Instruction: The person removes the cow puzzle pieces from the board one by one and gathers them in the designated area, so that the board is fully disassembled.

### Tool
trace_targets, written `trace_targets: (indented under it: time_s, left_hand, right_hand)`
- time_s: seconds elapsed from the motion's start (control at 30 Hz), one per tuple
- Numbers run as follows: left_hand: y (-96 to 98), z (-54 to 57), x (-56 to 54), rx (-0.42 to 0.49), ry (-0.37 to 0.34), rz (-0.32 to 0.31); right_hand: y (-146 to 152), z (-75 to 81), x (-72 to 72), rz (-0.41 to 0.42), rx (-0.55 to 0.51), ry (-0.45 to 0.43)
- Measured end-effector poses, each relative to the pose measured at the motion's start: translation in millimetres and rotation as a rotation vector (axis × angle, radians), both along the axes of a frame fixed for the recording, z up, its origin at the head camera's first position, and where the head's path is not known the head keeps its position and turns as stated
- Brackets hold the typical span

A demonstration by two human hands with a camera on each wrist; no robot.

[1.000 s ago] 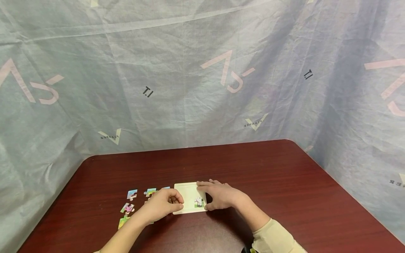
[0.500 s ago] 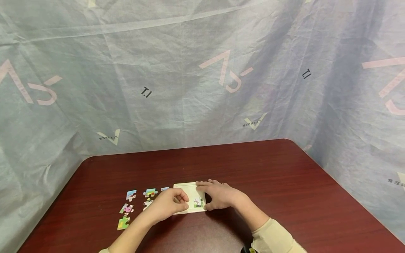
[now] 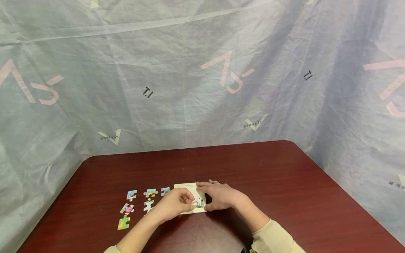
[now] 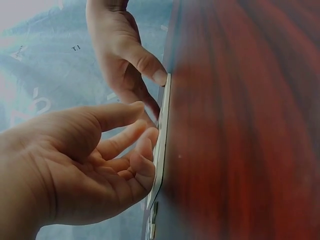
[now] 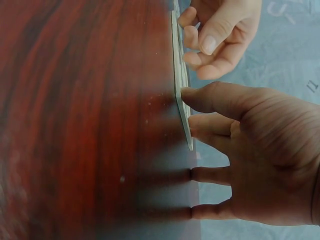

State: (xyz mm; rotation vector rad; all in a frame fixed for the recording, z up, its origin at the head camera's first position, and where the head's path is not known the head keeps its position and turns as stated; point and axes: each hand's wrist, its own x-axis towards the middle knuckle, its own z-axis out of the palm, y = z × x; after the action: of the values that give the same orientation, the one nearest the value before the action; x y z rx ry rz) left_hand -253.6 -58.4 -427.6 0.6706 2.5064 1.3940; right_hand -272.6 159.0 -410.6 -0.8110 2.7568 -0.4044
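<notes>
A pale puzzle board (image 3: pixel 183 186) lies flat on the table, with one piece, a white animal on green (image 3: pixel 199 202), in its near right corner. My left hand (image 3: pixel 177 204) is over the board beside that piece. Its fingers are loosely bent, the thumb stands apart from them, and nothing shows between them; in the left wrist view the lower fingertips (image 4: pixel 145 172) overlap the board's edge. My right hand (image 3: pixel 221 196) spans the board's right end, thumb at the near corner and a finger at the far one. Two of its other fingers (image 5: pixel 212 175) reach straight down to the table.
Left of the board several loose puzzle pieces lie spread out, among them a pink one (image 3: pixel 127 208), a green one (image 3: pixel 123 222) and a blue-and-yellow one (image 3: pixel 150 192). The dark red table (image 3: pixel 269 168) ends at a grey printed cloth (image 3: pixel 190 105).
My left hand has slid to the right over the board, closer to the piece in its corner, uncovering more loose pieces on the left. My right hand and the board keep their places.
</notes>
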Motion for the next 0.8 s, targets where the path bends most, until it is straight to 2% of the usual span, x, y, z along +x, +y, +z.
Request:
trace_targets:
  time_s: [0.37, 0.8]
  left_hand:
    - [7.5, -3.9, -2.1, -0.031, -0.001, 0.044]
    - [12.5, -1.8, -1.0, -0.071, -0.019, 0.032]
  right_hand:
    - [0, -0.4, 0.6, 0.004, -0.013, 0.004]
    - [0, -0.6, 0.6, 0.001, -0.006, 0.002]
